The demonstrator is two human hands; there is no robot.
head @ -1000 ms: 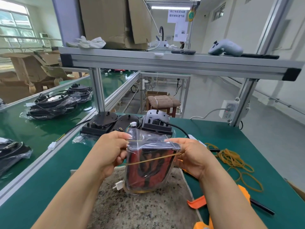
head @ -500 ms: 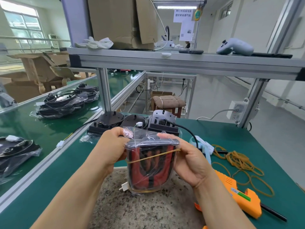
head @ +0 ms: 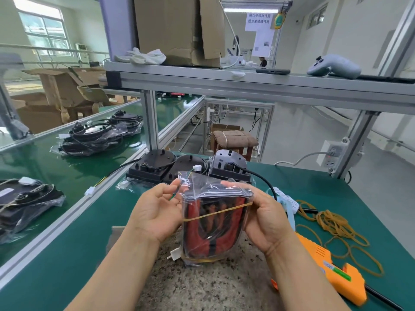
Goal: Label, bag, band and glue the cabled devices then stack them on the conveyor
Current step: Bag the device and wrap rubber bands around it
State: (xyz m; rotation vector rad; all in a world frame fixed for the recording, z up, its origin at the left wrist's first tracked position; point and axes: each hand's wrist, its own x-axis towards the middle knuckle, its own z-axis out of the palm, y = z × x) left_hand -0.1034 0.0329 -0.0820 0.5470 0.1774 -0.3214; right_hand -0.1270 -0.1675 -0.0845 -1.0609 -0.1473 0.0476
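Note:
A red and black cabled device in a clear plastic bag stands upright on a speckled stone slab. A tan rubber band runs slanted across its front. My left hand holds the bag's left side, palm turned up, fingers near the bag's top flap. My right hand grips the right side with the thumb over the band's end. A white plug sticks out at the bag's lower left. Three unbagged black devices sit just beyond.
An orange glue gun lies at my right, with loose rubber bands beyond it. Bagged devices are stacked on the green conveyor to the left, more nearer. An aluminium shelf crosses overhead.
My left hand has rolled palm-up and opened along the bag's left edge. The band now lies flat across the front instead of being stretched. The view has tilted down slightly.

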